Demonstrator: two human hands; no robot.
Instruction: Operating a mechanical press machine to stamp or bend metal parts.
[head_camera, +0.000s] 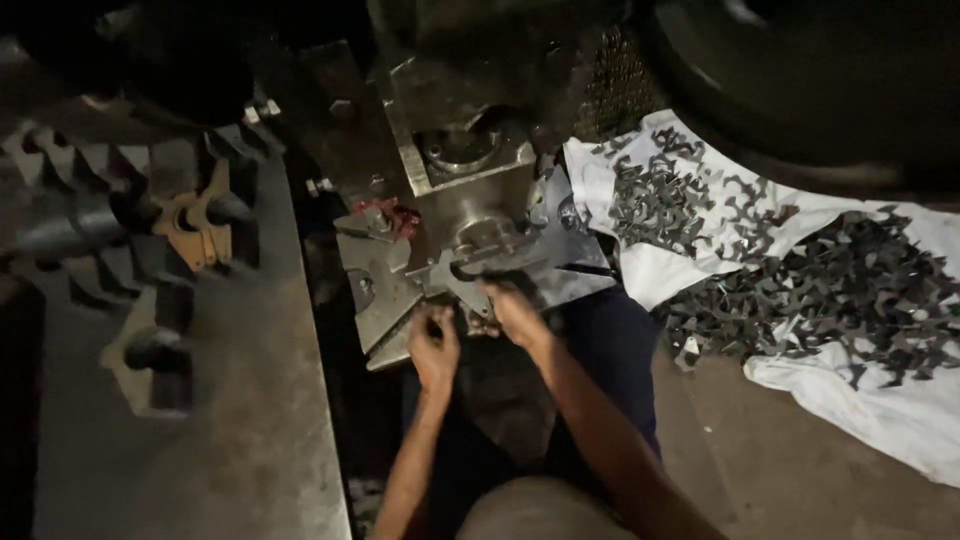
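Steel, dull and oily, fills most of what lies under your hands. Nearest you, your left hand (434, 347) is curled into a loose fist at the lower edge of the press bed (385, 290); the light is too dim for me to tell whether its grip encloses anything. Your right hand (512, 305) sits just beside it, a little farther in, fingers clenched on a dark flat metal strip (495, 270) that lies across the die plate, right under the ram block (465, 150).

As a judgement of progress: a good deal appears done. To your right, a white cloth (900, 410) spread on the floor carries a heap of small, jagged, dark stamped pieces (850, 300), and a second, thinner scatter (655, 195) lies on the cloth farther back. The strip in your grip suggests more remains to be punched; how much stock is left cannot be seen.

On your left, a long grey metal counter (250, 420) with a worn, matt surface holds heavy toothed parts (150, 350) and a tan forked casting (195, 225). Farther off, the machine body rises blocky and square-edged, with a small red fitting (390, 213) beside it.
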